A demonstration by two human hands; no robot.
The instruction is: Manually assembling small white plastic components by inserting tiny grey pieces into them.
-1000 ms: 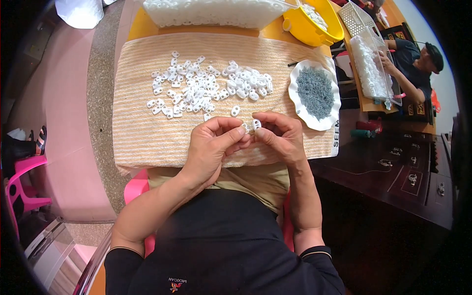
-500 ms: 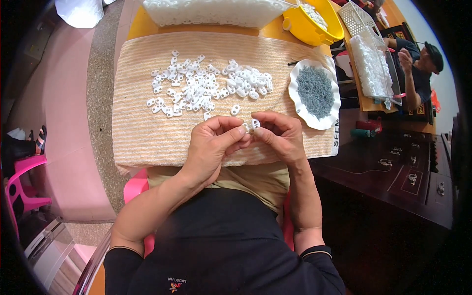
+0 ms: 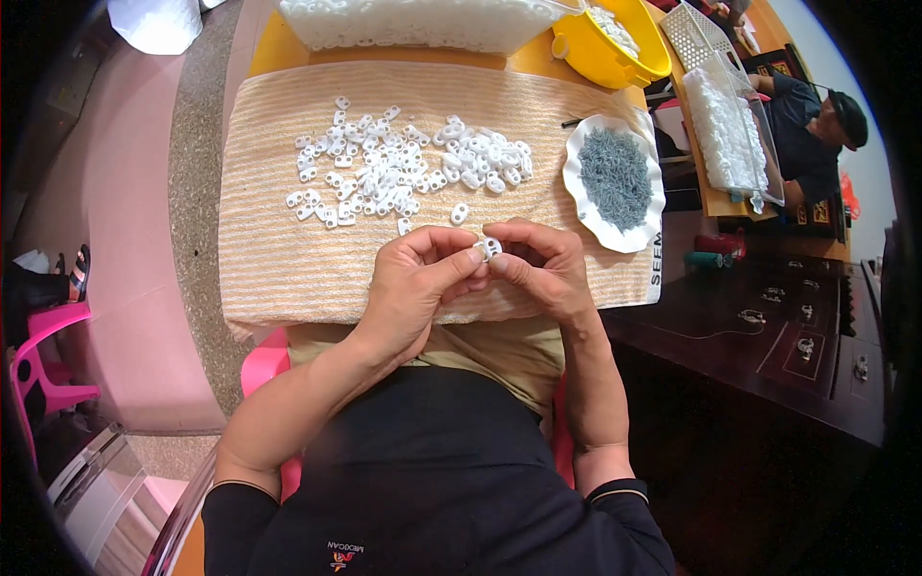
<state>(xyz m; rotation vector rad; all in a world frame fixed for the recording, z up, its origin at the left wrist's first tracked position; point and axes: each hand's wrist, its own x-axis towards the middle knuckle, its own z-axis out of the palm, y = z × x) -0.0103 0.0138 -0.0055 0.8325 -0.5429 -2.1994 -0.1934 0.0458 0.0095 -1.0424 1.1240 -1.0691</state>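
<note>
My left hand (image 3: 415, 276) and my right hand (image 3: 549, 273) meet over the near part of a striped cloth (image 3: 288, 274), fingertips almost touching. Between them is a small white plastic piece with two holes (image 3: 494, 247), pinched by my right thumb and forefinger. The left fingers are closed on a second small white plastic piece, mostly hidden and pressed against the first. Just beyond my fingers lies a single oval white piece (image 3: 459, 213). Farther off spread a loose pile of flat two-holed white pieces (image 3: 384, 182) and a heap of rounded oval white pieces (image 3: 485, 158).
Right of the heaps stands a scalloped white dish (image 3: 573, 182) of small grey parts (image 3: 615, 178). A clear bin of white pieces (image 3: 413, 24) and a yellow basin (image 3: 653, 58) line the far edge. At right, a person (image 3: 805, 134) sits behind another clear bin (image 3: 725, 134).
My right hand has shifted slightly left, bringing its white piece against the one in my left fingers. The person at right has lowered a raised hand.
</note>
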